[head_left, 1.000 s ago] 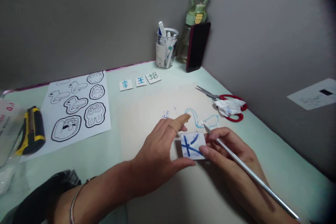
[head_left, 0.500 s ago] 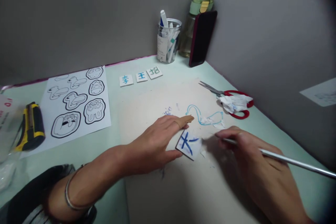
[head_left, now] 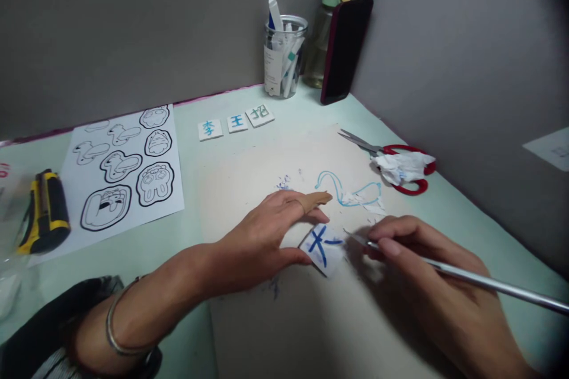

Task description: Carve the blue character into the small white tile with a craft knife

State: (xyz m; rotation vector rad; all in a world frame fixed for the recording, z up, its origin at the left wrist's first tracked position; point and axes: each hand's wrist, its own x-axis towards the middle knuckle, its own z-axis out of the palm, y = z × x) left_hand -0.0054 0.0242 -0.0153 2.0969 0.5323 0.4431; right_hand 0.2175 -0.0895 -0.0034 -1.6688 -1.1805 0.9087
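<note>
A small white square (head_left: 326,257) with a dark blue character lies tilted on the beige board (head_left: 249,331). My left hand (head_left: 271,237), a tan wrap on one finger, pinches its left side between thumb and fingers. In my right hand (head_left: 427,272) is a thin silver craft knife (head_left: 489,283), its blade tip just right of the square. Small white scraps lie by the square. Beyond my hands, a light blue curved outline (head_left: 340,189) is drawn on the board.
Red-handled scissors (head_left: 406,189) with crumpled paper (head_left: 402,167) lie at the right. Behind are three lettered squares (head_left: 237,122), a marker jar (head_left: 284,59), a phone (head_left: 347,50) and a bottle (head_left: 317,41). At left are a printed sheet (head_left: 155,210) and a yellow-black cutter (head_left: 47,213).
The view has shifted slightly. My right hand has turned a little, and the knife's blade now shows beside the square. My left hand keeps its hold.
</note>
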